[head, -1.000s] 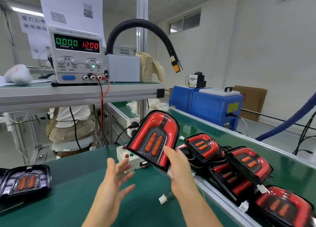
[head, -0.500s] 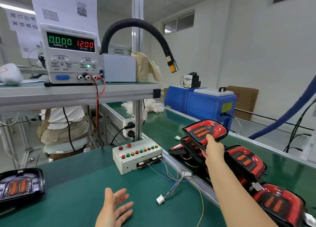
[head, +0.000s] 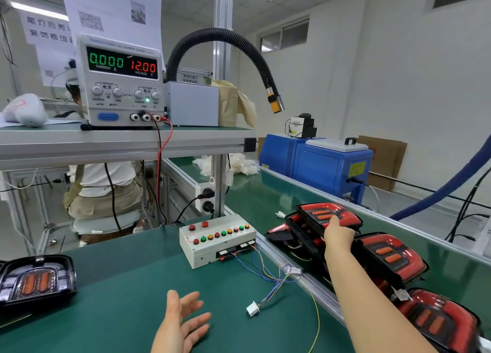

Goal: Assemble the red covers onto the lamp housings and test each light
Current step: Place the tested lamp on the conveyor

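Note:
My right hand (head: 337, 237) reaches out over the conveyor and grips the near edge of a red-covered lamp (head: 328, 214), thumb on top. This lamp lies on a pile of other lamps at the far end of the row. Two more red-covered lamps (head: 390, 254) (head: 435, 322) lie nearer along the belt. My left hand (head: 180, 323) hovers open above the green table, holding nothing. A lamp housing without a red cover (head: 34, 281) sits at the table's left edge. The white test connector (head: 252, 309) lies loose on its wires.
A white test box with coloured buttons (head: 215, 239) stands mid-table. On the shelf above, the power supply (head: 121, 81) reads 0.000 A and 12.00 V. A blue machine (head: 316, 166) stands behind the conveyor. A person sits beyond the shelf frame (head: 103, 188).
My right hand carried the red-covered lamp from in front of me to the conveyor and lowered it onto the pile. My left hand sank lower and stayed open.

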